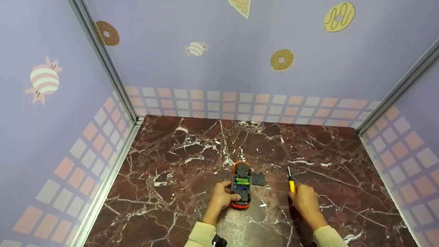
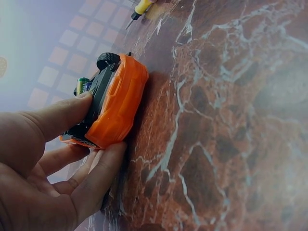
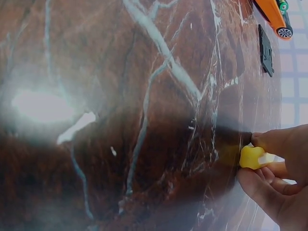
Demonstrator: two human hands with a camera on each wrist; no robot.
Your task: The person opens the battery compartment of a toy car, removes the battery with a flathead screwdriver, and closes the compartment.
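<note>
We see a dark red marble table (image 1: 178, 161) boxed in by lilac walls (image 1: 219, 58) printed with sweets; our left hand (image 1: 222, 198) grips an orange toy car (image 1: 241, 185) lying upside down near the middle, batteries (image 1: 242, 181) showing in its open bay; a small black cover (image 1: 259, 179) lies flat just beside the car; further right, our right hand (image 1: 305, 200) pinches a yellow screwdriver (image 1: 291, 181), its tip pointing away from us.
</note>
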